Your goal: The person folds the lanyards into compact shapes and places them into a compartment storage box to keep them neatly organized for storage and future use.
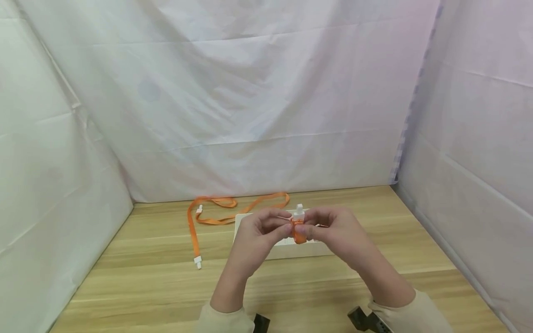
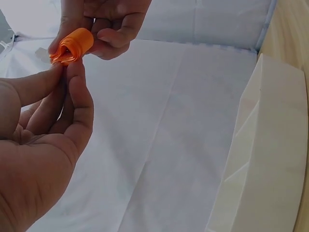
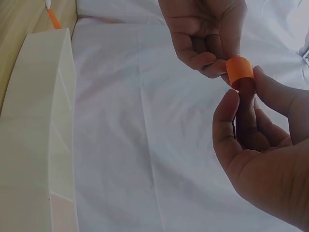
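Note:
An orange lanyard (image 1: pixel 299 236), wound into a small roll, is held up between both hands over a white box. Its white plastic clip (image 1: pixel 299 213) sticks up from the top of the roll in the head view. My left hand (image 1: pixel 259 237) pinches the roll from the left with thumb and fingers. From the other side, my right hand (image 1: pixel 339 232) grips it the same way. Stacked layers of the orange strap (image 2: pixel 72 47) show at the roll's end in the left wrist view. The right wrist view shows the roll's smooth outer face (image 3: pixel 239 69).
The white box (image 1: pixel 297 251) with inner dividers stands on the wooden table (image 1: pixel 158 282) below the hands; its contents are mostly hidden. Another orange lanyard strap (image 1: pixel 193 231) lies loosely looped at the back left, with white clips (image 1: pixel 197 262) visible. White cloth (image 1: pixel 250 92) hangs around the table.

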{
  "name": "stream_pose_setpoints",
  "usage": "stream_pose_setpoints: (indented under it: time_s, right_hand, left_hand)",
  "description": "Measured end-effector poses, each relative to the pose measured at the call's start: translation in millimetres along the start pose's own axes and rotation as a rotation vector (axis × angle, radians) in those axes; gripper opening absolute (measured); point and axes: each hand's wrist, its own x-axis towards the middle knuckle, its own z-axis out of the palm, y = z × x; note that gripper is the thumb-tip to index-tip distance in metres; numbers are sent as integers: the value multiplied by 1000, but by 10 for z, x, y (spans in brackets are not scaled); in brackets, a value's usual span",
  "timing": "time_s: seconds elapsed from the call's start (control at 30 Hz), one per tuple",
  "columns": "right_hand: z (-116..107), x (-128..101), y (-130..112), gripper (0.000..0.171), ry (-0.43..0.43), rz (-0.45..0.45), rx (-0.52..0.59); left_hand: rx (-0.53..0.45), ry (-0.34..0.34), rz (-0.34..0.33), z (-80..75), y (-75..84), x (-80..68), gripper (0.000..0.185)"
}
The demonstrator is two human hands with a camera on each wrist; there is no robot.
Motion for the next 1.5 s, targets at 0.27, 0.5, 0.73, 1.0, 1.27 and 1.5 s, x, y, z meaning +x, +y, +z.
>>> stream_pose_setpoints:
  time_s: [0.27,0.5,0.73,1.0,1.27,1.5]
  right_hand:
    - [-5,-27,23,25,-14,-20,13]
    - [-21,-42,26,24,7,-24,6]
    - [-18,-11,1,27,60,44,-22]
    - [-105,107,52,29,106,91,-155]
    - [-272,370,258,36,89,101,-240]
    - [-274,633,440,24,110,-1,-473]
  left_hand:
    - [-54,11,-1,31,-5,-5,15]
    - [-39,0,-1,64,29,0,18]
    - [33,1,3,29,54,32,15]
    - [229,86,-12,-132,-22,63,14]
    - [540,193,-32,-399,-300,77,10]
    - [744,186,-77,-555,-573,50,33]
